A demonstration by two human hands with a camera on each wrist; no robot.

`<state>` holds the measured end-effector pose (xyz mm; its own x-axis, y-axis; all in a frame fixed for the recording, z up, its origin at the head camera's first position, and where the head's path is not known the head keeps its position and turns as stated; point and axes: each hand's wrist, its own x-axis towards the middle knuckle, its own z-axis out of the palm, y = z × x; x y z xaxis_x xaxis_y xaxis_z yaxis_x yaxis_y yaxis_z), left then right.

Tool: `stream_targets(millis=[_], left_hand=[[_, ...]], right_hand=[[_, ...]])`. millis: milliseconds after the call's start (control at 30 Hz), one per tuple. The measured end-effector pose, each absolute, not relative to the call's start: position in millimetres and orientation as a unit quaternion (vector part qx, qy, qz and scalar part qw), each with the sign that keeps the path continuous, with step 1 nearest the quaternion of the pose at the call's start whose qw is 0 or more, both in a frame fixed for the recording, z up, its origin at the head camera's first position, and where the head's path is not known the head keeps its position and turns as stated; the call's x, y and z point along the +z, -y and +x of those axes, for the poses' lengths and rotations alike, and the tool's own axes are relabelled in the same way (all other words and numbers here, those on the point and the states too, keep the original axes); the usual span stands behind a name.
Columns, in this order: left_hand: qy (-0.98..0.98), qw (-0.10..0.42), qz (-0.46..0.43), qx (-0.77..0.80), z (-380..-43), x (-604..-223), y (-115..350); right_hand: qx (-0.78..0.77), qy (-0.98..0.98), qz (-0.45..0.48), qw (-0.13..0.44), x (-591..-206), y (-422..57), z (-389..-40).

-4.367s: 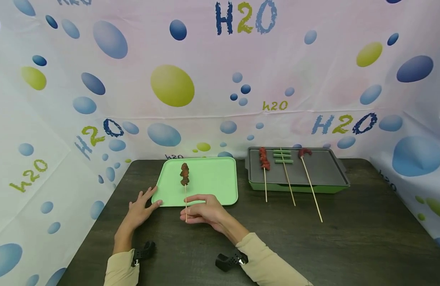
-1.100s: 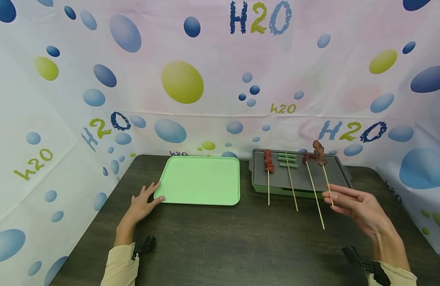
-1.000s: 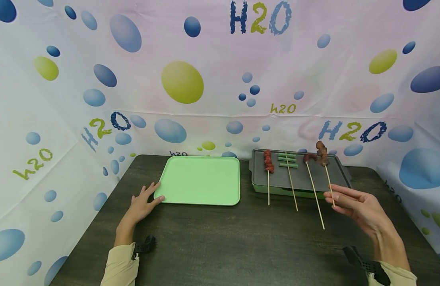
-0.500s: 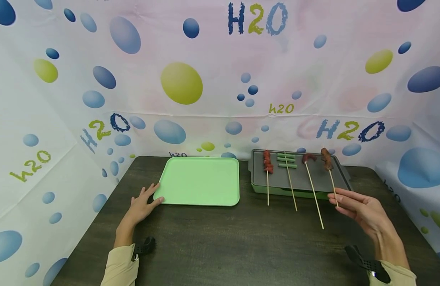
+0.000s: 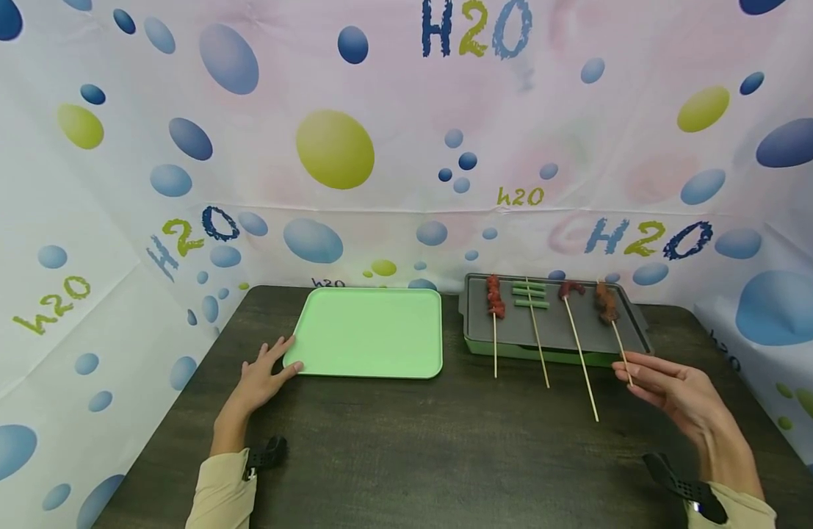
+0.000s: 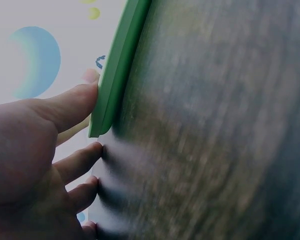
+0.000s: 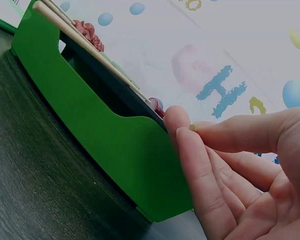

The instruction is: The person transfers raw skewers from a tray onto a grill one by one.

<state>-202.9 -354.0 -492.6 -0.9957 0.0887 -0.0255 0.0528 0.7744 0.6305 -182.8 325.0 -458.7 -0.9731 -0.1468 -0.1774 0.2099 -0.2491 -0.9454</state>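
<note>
My right hand [image 5: 684, 393] pinches the stick of a brown meat skewer [image 5: 606, 303] between thumb and fingertips. The meat lies over the right side of the grill [image 5: 558, 334], the stick slanting past its front edge. In the right wrist view, the stick's end pokes out between the fingertips of the right hand [image 7: 235, 170], beside the green grill body [image 7: 105, 135]. My left hand [image 5: 257, 382] rests at the front left corner of the light green tray [image 5: 369, 330], fingers spread. The left wrist view has its thumb touching the tray's rim [image 6: 117, 65].
On the grill lie a red meat skewer [image 5: 495, 297], a skewer of green pieces [image 5: 529, 303] and a curled reddish skewer [image 5: 571, 289]. Their sticks overhang the front edge. A patterned backdrop [image 5: 393, 147] rises behind the dark table [image 5: 446, 448].
The right hand has carried the brown meat skewer from the tray over to the grill's right side and lowered it there. The left hand has stayed at the tray's corner.
</note>
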Motion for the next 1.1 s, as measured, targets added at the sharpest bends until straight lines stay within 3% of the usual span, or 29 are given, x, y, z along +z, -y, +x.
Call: stream_targets(millis=[433, 767, 1100], left_hand=[[-0.94, 0.032, 0.035, 0.338, -203.1, -493.3, 355.1], [-0.94, 0.039, 0.03, 0.337, -204.6, -491.2, 361.2], [-0.952, 0.022, 0.062, 0.298, -205.8, -476.1, 359.4]], right_hand=[[-0.779, -0.615, -0.005, 0.121, -464.8, -330.1, -183.2], [-0.744, -0.661, 0.042, 0.092, -460.8, -322.4, -184.0], [-0.556, -0.83, 0.042, 0.031, -456.2, -312.9, -176.7]])
